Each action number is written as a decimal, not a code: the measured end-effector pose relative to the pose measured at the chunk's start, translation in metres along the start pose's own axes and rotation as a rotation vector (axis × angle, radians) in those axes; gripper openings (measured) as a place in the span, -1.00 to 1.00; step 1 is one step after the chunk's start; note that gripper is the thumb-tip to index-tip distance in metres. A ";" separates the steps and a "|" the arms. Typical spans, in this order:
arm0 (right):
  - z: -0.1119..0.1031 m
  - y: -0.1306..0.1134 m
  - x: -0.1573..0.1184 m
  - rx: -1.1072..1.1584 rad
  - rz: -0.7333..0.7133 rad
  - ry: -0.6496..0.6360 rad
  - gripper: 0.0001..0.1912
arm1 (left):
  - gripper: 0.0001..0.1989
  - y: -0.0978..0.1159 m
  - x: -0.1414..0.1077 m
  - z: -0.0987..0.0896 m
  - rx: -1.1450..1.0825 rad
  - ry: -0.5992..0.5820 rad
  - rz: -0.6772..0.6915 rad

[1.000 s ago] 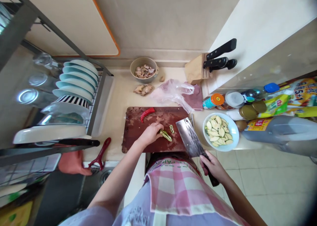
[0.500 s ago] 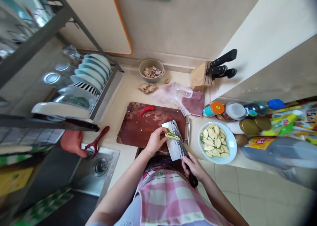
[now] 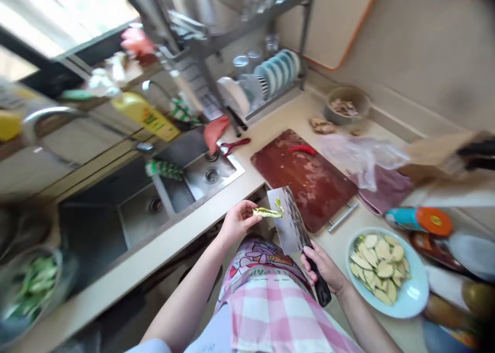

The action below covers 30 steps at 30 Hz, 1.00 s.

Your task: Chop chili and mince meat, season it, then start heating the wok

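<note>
Here the outstretched left hand (image 3: 238, 222) pinches pepper (image 3: 266, 212), right hand (image 3: 324, 268) clasping a cleaver (image 3: 288, 221).

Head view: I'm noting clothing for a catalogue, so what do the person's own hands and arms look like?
The left hand and right hand are bare, with no glove or watch showing. A pale lilac-blue sleeve shows at the left arm; none is in view on the right. The apron is pink-and-white checked.
</note>
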State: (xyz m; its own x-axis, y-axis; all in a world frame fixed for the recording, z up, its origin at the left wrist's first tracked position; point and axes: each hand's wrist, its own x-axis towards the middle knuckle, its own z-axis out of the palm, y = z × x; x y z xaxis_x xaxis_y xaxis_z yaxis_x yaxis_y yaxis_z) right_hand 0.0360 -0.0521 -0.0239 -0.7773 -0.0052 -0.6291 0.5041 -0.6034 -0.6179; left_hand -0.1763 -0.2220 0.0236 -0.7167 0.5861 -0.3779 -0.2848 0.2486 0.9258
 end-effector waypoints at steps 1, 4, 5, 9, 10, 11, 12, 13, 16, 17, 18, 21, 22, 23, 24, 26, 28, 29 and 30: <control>0.004 -0.002 0.004 -0.042 0.026 -0.033 -0.62 | -0.60 -0.004 -0.014 -0.013 -0.023 0.071 -0.007; 0.024 -0.005 0.017 -0.169 0.104 -0.139 -0.64 | -0.63 -0.021 -0.060 -0.050 -0.073 0.278 -0.014; 0.033 -0.005 0.022 -0.212 0.130 -0.175 -0.64 | -0.64 -0.028 -0.077 -0.061 -0.084 0.346 -0.015; 0.083 0.003 0.041 -0.378 0.233 -0.300 -0.63 | -0.68 -0.062 -0.153 -0.100 -0.149 0.609 -0.017; 0.098 0.009 0.044 -0.424 0.260 -0.334 -0.63 | -0.68 -0.073 -0.174 -0.109 -0.177 0.668 -0.017; 0.114 0.015 0.048 -0.474 0.288 -0.368 -0.63 | -0.68 -0.085 -0.196 -0.118 -0.204 0.727 -0.016; 0.130 0.023 0.051 -0.527 0.315 -0.401 -0.64 | -0.67 -0.099 -0.219 -0.127 -0.226 0.791 -0.013; 0.147 0.032 0.054 -0.581 0.339 -0.436 -0.64 | -0.66 -0.113 -0.243 -0.136 -0.240 0.862 -0.009; 0.196 0.069 0.061 -0.717 0.414 -0.551 -0.63 | -0.65 -0.162 -0.322 -0.161 -0.268 1.103 -0.022; 0.211 0.084 0.063 -0.752 0.443 -0.587 -0.62 | -0.65 -0.179 -0.350 -0.167 -0.290 1.181 -0.041; 0.225 0.098 0.064 -0.782 0.473 -0.622 -0.61 | -0.64 -0.196 -0.377 -0.173 -0.318 1.257 -0.063; 0.261 0.144 0.068 -0.872 0.540 -0.691 -0.61 | -0.60 -0.241 -0.451 -0.182 -0.413 1.443 -0.130; 0.272 0.160 0.070 -0.915 0.541 -0.712 -0.62 | -0.59 -0.253 -0.470 -0.184 -0.438 1.489 -0.147; 0.283 0.177 0.072 -0.975 0.524 -0.732 -0.64 | -0.58 -0.264 -0.487 -0.185 -0.457 1.526 -0.157; 0.294 0.195 0.074 -1.056 0.483 -0.748 -0.67 | -0.58 -0.272 -0.500 -0.185 -0.472 1.553 -0.162; 0.316 0.233 0.078 -1.285 0.321 -0.773 -0.75 | -0.57 -0.284 -0.518 -0.188 -0.488 1.585 -0.156; 0.337 0.270 0.080 -1.555 0.067 -0.790 -0.85 | -0.57 -0.291 -0.525 -0.191 -0.490 1.590 -0.138; 0.346 0.286 0.080 -1.675 -0.065 -0.795 -0.90 | -0.57 -0.293 -0.526 -0.193 -0.489 1.582 -0.126; 0.354 0.299 0.080 -1.772 -0.181 -0.800 -0.94 | -0.57 -0.294 -0.525 -0.196 -0.487 1.566 -0.110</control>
State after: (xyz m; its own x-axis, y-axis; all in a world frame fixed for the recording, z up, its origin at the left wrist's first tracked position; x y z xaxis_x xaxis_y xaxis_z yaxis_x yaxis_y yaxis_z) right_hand -0.0088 -0.5156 -0.0922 -0.5619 -0.6551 -0.5052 -0.2379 0.7128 -0.6597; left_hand 0.1595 -0.7539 -0.0484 -0.5010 -0.7959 -0.3399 -0.3190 -0.1953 0.9274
